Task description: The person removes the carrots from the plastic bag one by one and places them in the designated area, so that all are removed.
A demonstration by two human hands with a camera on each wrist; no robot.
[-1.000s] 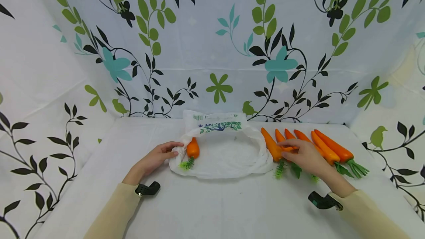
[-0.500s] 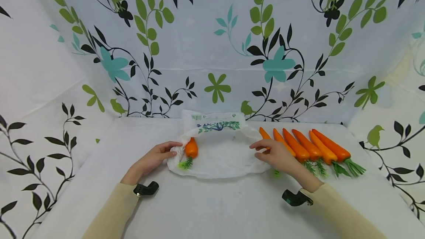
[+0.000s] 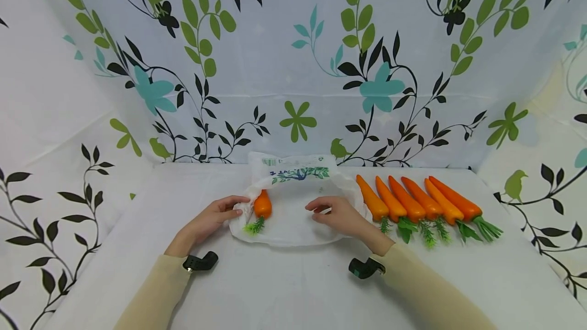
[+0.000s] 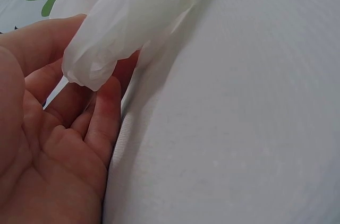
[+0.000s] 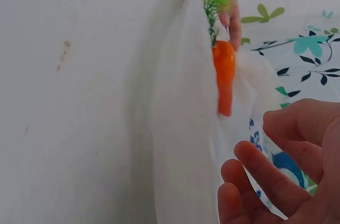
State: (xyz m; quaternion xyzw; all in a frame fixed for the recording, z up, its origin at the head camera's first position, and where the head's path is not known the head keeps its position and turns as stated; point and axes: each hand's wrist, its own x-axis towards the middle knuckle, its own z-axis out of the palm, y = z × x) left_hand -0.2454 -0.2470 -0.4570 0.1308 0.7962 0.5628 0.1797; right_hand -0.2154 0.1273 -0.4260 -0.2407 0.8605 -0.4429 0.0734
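A white plastic bag (image 3: pixel 293 225) lies on the table with its mouth held wide and a printed tree on its raised back side. One orange carrot (image 3: pixel 263 205) with a green top rests inside at the left; the right wrist view also shows this carrot (image 5: pixel 225 67). My left hand (image 3: pixel 206 223) holds the bag's left rim, and the left wrist view has the bunched plastic (image 4: pixel 133 22) between thumb and fingers. Over the bag's mouth is my right hand (image 3: pixel 341 215), its fingers loosely bent. Nothing sits between the right fingers (image 5: pixel 276 176).
Several orange carrots (image 3: pixel 408 205) lie side by side right of the bag, green tops toward me. The white table (image 3: pixel 293 289) reaches back to a hanging cloth (image 3: pixel 257 65) printed with leaves and birds. Each wrist wears a black camera.
My right hand has moved left from among the carrots to above the bag's mouth, uncovering the row. My left hand stays at the bag's rim. The view has shifted slightly.
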